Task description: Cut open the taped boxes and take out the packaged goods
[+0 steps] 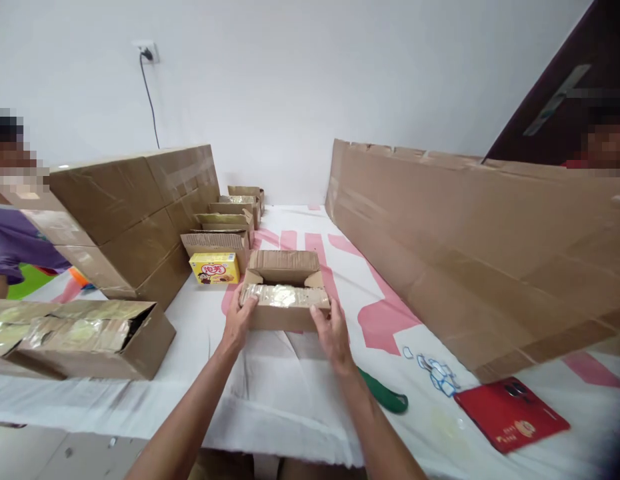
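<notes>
left grip [239, 317], right grip [334, 327] | both grasping cardboard box [285, 321] at its ends | yellow carton [215, 269] near, leftward

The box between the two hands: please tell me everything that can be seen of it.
The box is plain brown, long and low, and looks like cardboard. A wide flap stands up at its back; the top is open. Along the front runs a paler, ridged band with a shiny patch, perhaps packed contents. It lies crosswise in the view, the left hand gripping its left end and the right hand its right end. Whether it rests on the cloth is hard to tell.
</notes>
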